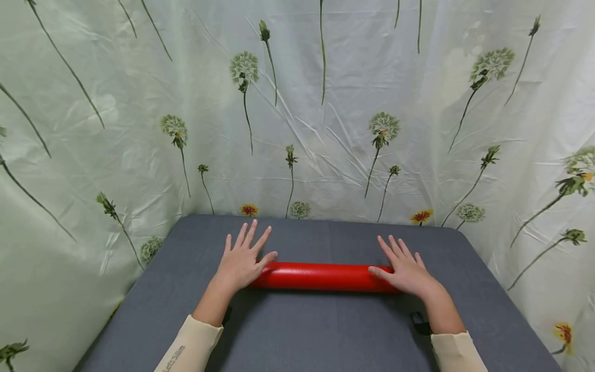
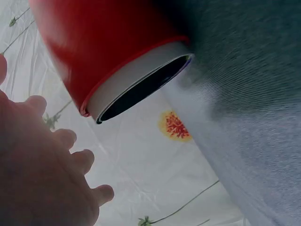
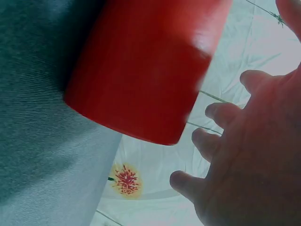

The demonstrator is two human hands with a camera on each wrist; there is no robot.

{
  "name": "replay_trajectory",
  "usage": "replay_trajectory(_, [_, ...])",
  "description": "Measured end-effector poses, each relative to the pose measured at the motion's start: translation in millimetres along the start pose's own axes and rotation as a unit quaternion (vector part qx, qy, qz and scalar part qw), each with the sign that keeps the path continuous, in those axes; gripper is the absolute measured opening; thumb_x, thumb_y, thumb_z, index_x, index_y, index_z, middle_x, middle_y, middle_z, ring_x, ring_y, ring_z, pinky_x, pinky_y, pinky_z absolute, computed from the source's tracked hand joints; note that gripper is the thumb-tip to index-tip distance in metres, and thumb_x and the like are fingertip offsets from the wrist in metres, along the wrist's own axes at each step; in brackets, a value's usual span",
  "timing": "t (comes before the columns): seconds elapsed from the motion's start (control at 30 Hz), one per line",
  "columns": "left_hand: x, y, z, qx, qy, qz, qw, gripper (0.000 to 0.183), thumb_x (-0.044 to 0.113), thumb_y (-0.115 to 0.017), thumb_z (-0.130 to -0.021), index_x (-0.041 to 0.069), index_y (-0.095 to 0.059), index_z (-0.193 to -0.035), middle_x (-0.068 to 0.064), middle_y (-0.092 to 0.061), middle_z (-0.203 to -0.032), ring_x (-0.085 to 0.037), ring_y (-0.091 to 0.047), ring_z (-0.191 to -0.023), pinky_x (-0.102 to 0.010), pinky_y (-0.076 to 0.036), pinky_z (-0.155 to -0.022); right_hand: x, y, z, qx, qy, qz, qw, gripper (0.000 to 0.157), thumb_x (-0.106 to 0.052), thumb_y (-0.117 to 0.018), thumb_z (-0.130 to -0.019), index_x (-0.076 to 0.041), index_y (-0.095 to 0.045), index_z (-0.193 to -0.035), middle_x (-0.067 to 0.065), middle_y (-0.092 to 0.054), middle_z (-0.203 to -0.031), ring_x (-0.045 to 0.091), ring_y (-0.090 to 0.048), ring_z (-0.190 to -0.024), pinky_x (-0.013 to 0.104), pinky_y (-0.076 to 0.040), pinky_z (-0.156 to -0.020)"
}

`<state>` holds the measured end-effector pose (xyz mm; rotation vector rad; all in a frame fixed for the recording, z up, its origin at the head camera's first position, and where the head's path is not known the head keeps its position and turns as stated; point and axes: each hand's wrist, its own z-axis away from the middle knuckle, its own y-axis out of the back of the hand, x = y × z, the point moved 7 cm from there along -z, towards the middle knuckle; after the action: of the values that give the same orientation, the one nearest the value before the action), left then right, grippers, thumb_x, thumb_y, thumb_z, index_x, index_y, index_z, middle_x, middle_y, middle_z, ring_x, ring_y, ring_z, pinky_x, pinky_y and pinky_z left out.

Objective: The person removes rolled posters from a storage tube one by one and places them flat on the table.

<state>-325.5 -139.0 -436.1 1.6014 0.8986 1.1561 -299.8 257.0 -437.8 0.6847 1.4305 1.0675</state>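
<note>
A roll of glossy red sheet (image 1: 321,277) lies crosswise on the dark grey table. At its left end, the left wrist view shows a pale inner tube (image 2: 139,70) with a dark hollow. My left hand (image 1: 239,266) is spread over that end, fingers pointing away from me and its thumb overlapping the red sheet in the head view. Over the opposite end is my right hand (image 1: 409,274), its fingers extended and thumb reaching inward across the roll. Both wrist views show a gap between the fingers and the roll. Neither hand grips anything.
The grey padded table (image 1: 307,330) has rounded far corners. Behind it and along both sides hangs a pale curtain (image 1: 325,134) printed with dandelions. Cream sleeves (image 1: 191,343) cover the forearms, and a black wrist strap (image 1: 420,324) shows beside the right wrist.
</note>
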Motion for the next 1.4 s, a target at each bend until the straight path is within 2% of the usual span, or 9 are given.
replay_trajectory(0.2, [0.7,-9.0,5.8,-0.013,-0.012,0.012,0.9998,0.088,0.075,-0.046,-0.100,0.029,-0.022,-0.171,-0.014,-0.009,-0.180,-0.044,-0.007,-0.166,-0.074,-0.003,-0.126,1.8,-9.0,0.9,-0.012,0.018,-0.006,1.000,0.107,-0.063,-0.069,-0.092,-0.010,-0.019,-0.170,0.031,-0.012,-0.175,0.059,-0.008,-0.158,0.084,-0.006,-0.117])
replay_trajectory(0.47, [4.7,-21.0,10.6,-0.061,-0.032,-0.007,0.9976,0.102,0.074,-0.063,-0.091,0.028,-0.020,-0.171,-0.013,-0.007,-0.181,-0.044,-0.007,-0.166,-0.073,-0.010,-0.127,-0.9,-14.6,2.8,-0.036,0.025,-0.004,0.999,0.112,-0.060,-0.077,-0.088,-0.012,-0.018,-0.171,0.030,-0.014,-0.175,0.057,-0.008,-0.160,0.082,-0.008,-0.119])
replay_trajectory(0.73, [2.4,-30.5,8.6,-0.059,-0.037,-0.040,0.9968,0.114,0.079,-0.071,-0.081,0.031,-0.021,-0.171,-0.011,-0.008,-0.181,-0.043,-0.008,-0.167,-0.072,-0.013,-0.127,-2.1,-20.4,3.2,-0.048,0.027,-0.002,0.998,0.113,-0.056,-0.081,-0.087,-0.012,-0.019,-0.171,0.030,-0.015,-0.175,0.057,-0.010,-0.159,0.082,-0.008,-0.119])
replay_trajectory(0.87, [3.4,-30.7,7.9,-0.057,-0.039,-0.050,0.9963,0.117,0.076,-0.077,-0.077,0.031,-0.023,-0.170,-0.011,-0.011,-0.180,-0.043,-0.010,-0.166,-0.072,-0.014,-0.127,-3.5,-21.3,2.9,-0.044,0.035,0.012,0.998,0.113,-0.051,-0.085,-0.084,-0.010,-0.023,-0.169,0.031,-0.019,-0.173,0.059,-0.013,-0.158,0.081,-0.015,-0.118])
replay_trajectory(1.0, [3.8,-30.7,6.6,-0.053,-0.042,-0.055,0.9962,0.119,0.071,-0.083,-0.073,0.030,-0.027,-0.169,-0.012,-0.015,-0.180,-0.045,-0.016,-0.165,-0.072,-0.018,-0.126,-5.2,-22.4,2.0,-0.035,0.050,0.041,0.997,0.109,-0.044,-0.089,-0.081,-0.009,-0.032,-0.167,0.031,-0.032,-0.168,0.059,-0.026,-0.152,0.078,-0.031,-0.114])
replay_trajectory(1.13, [4.0,-31.6,5.4,-0.051,-0.047,-0.049,0.9964,0.119,0.069,-0.086,-0.072,0.030,-0.030,-0.169,-0.012,-0.020,-0.179,-0.047,-0.026,-0.161,-0.070,-0.025,-0.125,-3.4,-25.1,-1.0,-0.037,0.046,0.063,0.996,0.094,-0.039,-0.090,-0.082,-0.012,-0.045,-0.160,0.026,-0.049,-0.157,0.052,-0.045,-0.140,0.072,-0.044,-0.105])
replay_trajectory(1.3, [3.6,-34.0,5.2,-0.054,-0.050,-0.039,0.9965,0.112,0.068,-0.087,-0.073,0.032,-0.035,-0.167,-0.010,-0.028,-0.176,-0.047,-0.047,-0.149,-0.065,-0.036,-0.121,-1.5,-27.2,-4.5,-0.038,0.034,0.080,0.995,0.077,-0.038,-0.089,-0.083,-0.016,-0.057,-0.149,0.019,-0.061,-0.142,0.040,-0.054,-0.124,0.064,-0.050,-0.097])
replay_trajectory(1.4, [2.9,-35.5,5.1,-0.056,-0.047,-0.038,0.9966,0.108,0.067,-0.087,-0.074,0.033,-0.040,-0.165,-0.008,-0.036,-0.173,-0.045,-0.059,-0.136,-0.060,-0.052,-0.106,-2.2,-26.4,-4.8,-0.036,0.034,0.084,0.995,0.074,-0.038,-0.089,-0.083,-0.016,-0.058,-0.147,0.017,-0.063,-0.138,0.037,-0.055,-0.120,0.063,-0.050,-0.096])
